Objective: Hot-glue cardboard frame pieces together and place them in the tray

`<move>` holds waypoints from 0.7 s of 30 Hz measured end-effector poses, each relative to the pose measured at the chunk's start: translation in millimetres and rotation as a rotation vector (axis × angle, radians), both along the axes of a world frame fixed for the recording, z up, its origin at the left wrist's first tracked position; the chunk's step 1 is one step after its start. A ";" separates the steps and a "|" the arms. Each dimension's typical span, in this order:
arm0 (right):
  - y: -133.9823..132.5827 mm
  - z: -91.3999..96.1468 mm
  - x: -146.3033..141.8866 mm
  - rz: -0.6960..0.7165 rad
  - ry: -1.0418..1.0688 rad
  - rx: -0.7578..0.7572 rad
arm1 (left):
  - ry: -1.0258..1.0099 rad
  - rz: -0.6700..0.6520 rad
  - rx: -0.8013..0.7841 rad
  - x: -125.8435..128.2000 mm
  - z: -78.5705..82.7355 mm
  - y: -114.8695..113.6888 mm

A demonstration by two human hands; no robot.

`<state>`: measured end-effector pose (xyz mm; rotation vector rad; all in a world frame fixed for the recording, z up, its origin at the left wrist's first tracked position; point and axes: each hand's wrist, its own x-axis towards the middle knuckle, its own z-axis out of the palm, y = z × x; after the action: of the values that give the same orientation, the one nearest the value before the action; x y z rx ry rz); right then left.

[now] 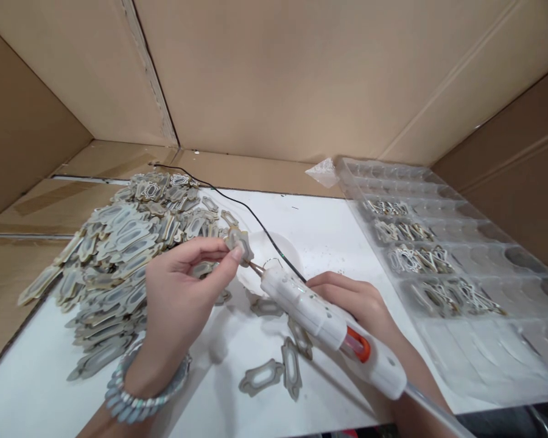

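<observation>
My left hand [189,286], wearing a beaded bracelet [139,389], pinches a small grey oval frame piece [241,243] between thumb and fingertips. In my right hand [354,295] is a white glue gun [319,316] with an orange part on its body. Its metal nozzle [256,267] points at the lower edge of the held piece, at or very near contact. A clear glue stick [432,410] comes out of the gun's back end. Several loose frame pieces [291,368] lie on the white surface below the gun.
A large heap of similar grey frame pieces [123,243] covers the left side. On the right stands a clear plastic compartment tray [479,347] with finished-looking pieces [420,258] in several compartments. A black cord [237,204] runs across to the gun. Cardboard walls [301,79] enclose the table.
</observation>
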<state>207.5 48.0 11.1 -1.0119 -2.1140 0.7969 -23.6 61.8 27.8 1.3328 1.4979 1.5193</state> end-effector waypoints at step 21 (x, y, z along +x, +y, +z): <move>-3.0 -1.2 1.7 -0.021 -0.041 -0.014 | 0.021 -0.008 -0.001 -4.3 -3.5 0.5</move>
<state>209.2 44.9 9.9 -1.0647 -2.1311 0.7886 -27.9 62.3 24.3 1.3561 1.5042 1.5040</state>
